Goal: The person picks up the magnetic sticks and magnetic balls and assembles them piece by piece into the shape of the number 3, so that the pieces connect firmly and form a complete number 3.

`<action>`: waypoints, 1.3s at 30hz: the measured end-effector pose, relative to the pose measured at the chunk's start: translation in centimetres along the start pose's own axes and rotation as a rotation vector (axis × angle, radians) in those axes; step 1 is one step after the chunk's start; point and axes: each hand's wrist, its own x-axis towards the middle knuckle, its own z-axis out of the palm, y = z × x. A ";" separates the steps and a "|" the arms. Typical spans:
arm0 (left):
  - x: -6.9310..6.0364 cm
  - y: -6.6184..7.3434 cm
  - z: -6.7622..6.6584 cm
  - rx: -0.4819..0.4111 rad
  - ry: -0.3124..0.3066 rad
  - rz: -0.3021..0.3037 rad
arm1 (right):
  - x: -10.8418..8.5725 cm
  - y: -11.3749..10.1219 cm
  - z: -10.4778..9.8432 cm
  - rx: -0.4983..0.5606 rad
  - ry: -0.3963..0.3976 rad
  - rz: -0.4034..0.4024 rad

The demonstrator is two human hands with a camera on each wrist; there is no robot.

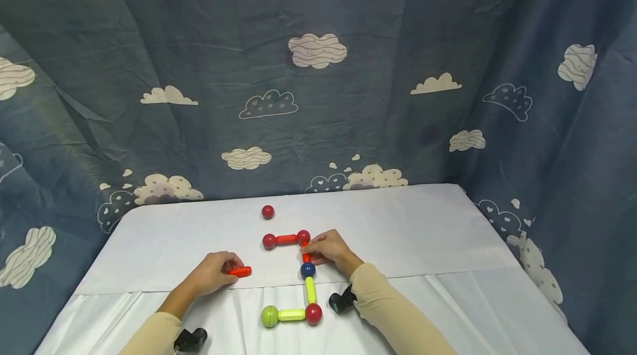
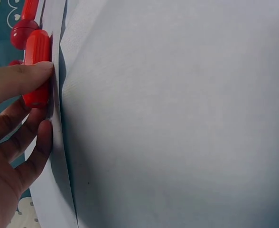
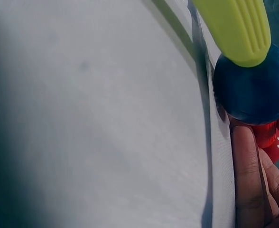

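Between thumb and fingers, my left hand pinches a loose red rod, also seen in the left wrist view. My right hand grips another red rod, partly covered by its fingers. That rod links a red ball to a blue ball. From the red ball, a red rod runs left to a second red ball. Below the blue ball, a yellow-green rod leads to a red ball, then another yellow-green rod and a green ball.
A separate red ball lies near the back of the white-covered table. Behind and beside the table hangs a dark blue curtain with cloud prints. Black wrist devices sit by both forearms.
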 end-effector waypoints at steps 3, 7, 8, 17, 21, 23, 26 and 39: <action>0.0 0.0 0.0 0.008 0.003 0.000 | -0.1 -0.1 0.1 -0.002 0.004 0.005; 0.1 0.0 0.1 0.020 0.005 0.012 | -0.1 -0.1 0.1 -0.012 0.010 0.005; 0.1 0.0 0.1 0.018 0.005 0.020 | -0.1 -0.1 0.1 -0.017 0.011 0.003; 0.2 0.6 0.6 0.025 0.015 0.029 | 0.0 0.0 0.1 -0.009 0.005 0.014; 0.4 1.2 0.9 0.026 0.008 0.045 | -0.2 -0.1 0.1 -0.012 0.011 0.020; 0.6 1.4 1.1 0.024 0.000 0.070 | -0.2 -0.2 0.1 -0.012 0.012 0.025; 0.8 1.8 1.4 0.020 -0.012 0.105 | -0.2 -0.2 0.0 -0.011 0.010 0.026; 1.3 3.6 2.5 0.038 -0.073 0.233 | -0.1 -0.2 0.1 -0.007 0.018 0.026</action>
